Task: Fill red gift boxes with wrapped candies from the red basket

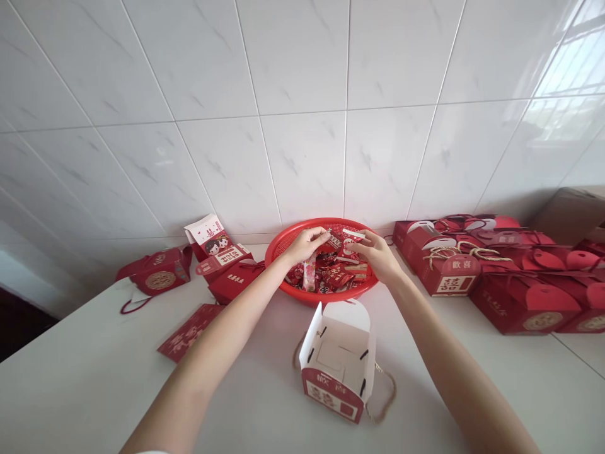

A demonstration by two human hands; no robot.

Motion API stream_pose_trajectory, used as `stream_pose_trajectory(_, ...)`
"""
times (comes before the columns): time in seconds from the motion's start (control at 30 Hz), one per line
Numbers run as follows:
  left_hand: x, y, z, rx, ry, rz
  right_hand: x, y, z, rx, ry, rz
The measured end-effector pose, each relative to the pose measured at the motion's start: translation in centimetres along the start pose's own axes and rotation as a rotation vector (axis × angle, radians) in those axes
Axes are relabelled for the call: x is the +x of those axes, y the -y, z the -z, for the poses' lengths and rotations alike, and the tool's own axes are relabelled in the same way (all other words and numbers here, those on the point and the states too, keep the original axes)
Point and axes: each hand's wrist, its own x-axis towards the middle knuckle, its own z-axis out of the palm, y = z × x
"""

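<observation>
A round red plastic basket (pixel 321 224) stands against the tiled wall, heaped with small red-wrapped sweets and snack packets (pixel 331 274). My left hand (pixel 306 246) reaches over its rim, fingertips at a dark red packet (pixel 333 241). Whether those fingers grip the packet is hidden. My right hand (pixel 375 253) pinches a red-and-white packet (pixel 350 243) above the basket. Below both forearms, an open white-lined gift box (pixel 338 359) with a red printed front and twine handles sits on the white counter (pixel 246 403).
Several closed red gift boxes (pixel 522 302) with twine handles crowd the counter's right side, a cardboard carton (pixel 567 217) behind them. On the left lie a red gift bag (pixel 158 271), a red box (pixel 231 280), a cartoon-printed card (pixel 208 234), and a red envelope (pixel 189 331).
</observation>
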Motion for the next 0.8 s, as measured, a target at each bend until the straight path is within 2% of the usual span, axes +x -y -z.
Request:
stream_pose_trajectory(0.17,-0.2,-0.3,0.0,-0.004,0.004,0.109,0.1,-0.1,-0.1,-0.063,0.100,-0.016)
stream_pose_trajectory(0.23,-0.2,-0.4,0.0,-0.012,0.017,0.148,0.2,-0.1,-0.2,-0.082,0.081,0.002)
stream_pose_trajectory(0.33,-0.1,-0.2,0.0,-0.104,0.091,0.133,0.4,-0.2,-0.3,-0.068,0.010,0.000)
stream_pose_trajectory(0.4,0.2,0.4,-0.1,-0.119,0.089,0.136,0.6,-0.3,-0.2,-0.029,-0.043,-0.012)
stream_pose_trajectory(0.47,0.5,1.2,0.1,-0.066,-0.003,0.160,0.8,-0.5,-0.1,0.015,-0.086,0.013)
stream_pose_trajectory(0.53,0.7,2.0,0.5,0.025,-0.144,0.191,0.9,-0.6,0.0,0.049,-0.110,0.048)
stream_pose_trajectory(0.6,0.8,2.6,0.9,0.162,-0.272,0.226,1.0,-0.6,0.1,0.070,-0.113,0.062)
stream_pose_trajectory(0.67,0.9,2.7,1.3,0.342,-0.351,0.217,1.1,-0.6,0.0,0.074,-0.118,0.037)
stream_pose_trajectory(0.73,1.0,2.4,1.1,0.482,-0.310,0.140,1.1,-0.6,-0.1,0.066,-0.141,0.010)
stream_pose_trajectory(0.77,1.2,2.2,0.9,0.518,-0.220,0.101,1.2,-0.6,-0.2,0.063,-0.153,-0.002)
stream_pose_trajectory(0.8,1.4,2.1,0.5,0.540,-0.081,0.087,1.2,-0.6,-0.3,0.061,-0.166,-0.003)
